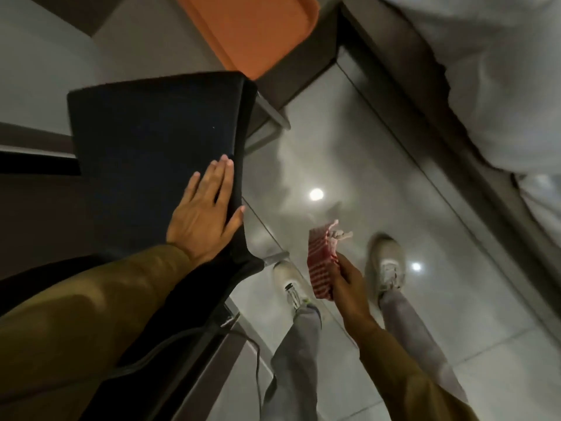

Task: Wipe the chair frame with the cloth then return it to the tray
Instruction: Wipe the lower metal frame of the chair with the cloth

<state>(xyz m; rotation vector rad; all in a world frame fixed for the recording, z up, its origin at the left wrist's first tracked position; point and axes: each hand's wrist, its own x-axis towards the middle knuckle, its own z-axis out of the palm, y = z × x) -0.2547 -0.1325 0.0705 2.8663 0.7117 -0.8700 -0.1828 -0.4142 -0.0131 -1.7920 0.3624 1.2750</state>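
The left hand (206, 214) is laid flat and spread on the black chair seat (151, 147), probably so that the chair is steadied for wiping. The red-and-white striped cloth (321, 262) is gripped bunched in the right hand (346, 284), low over the tiled floor (425, 268) between 2 shoes (the frame not yet touched). The orange tray (258, 31) lies well apart, beyond the chair.

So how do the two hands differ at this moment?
The left hand lies flat and open on the black chair seat; the right hand is closed around the red-striped cloth. The left rests on the chair; the right hangs free above the floor. Both wear mustard sleeves.
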